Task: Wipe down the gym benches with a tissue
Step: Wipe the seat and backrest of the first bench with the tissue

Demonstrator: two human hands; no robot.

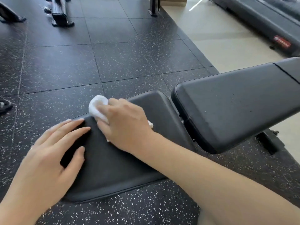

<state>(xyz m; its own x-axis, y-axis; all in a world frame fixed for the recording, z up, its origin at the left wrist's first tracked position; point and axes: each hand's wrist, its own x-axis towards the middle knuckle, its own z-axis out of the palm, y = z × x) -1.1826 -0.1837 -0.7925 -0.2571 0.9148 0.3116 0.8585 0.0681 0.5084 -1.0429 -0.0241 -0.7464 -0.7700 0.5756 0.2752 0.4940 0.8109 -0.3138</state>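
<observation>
Right hand [125,122] has its fingers curled round a wadded white tissue [98,106], pressing it on the seat pad [113,163] at its far left corner. Left hand [53,153] lies flat beside it, fingers straight and slightly spread.

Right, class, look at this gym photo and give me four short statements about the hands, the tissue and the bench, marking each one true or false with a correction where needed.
1. The right hand holds a crumpled white tissue against the black padded seat pad. True.
2. The left hand grips a spray bottle. False: it rests flat on the seat pad, fingers straight.
3. The black padded backrest shows small specks on its surface. True.
4. The bench stands on a wooden floor. False: it stands on black speckled rubber floor tiles.
</observation>
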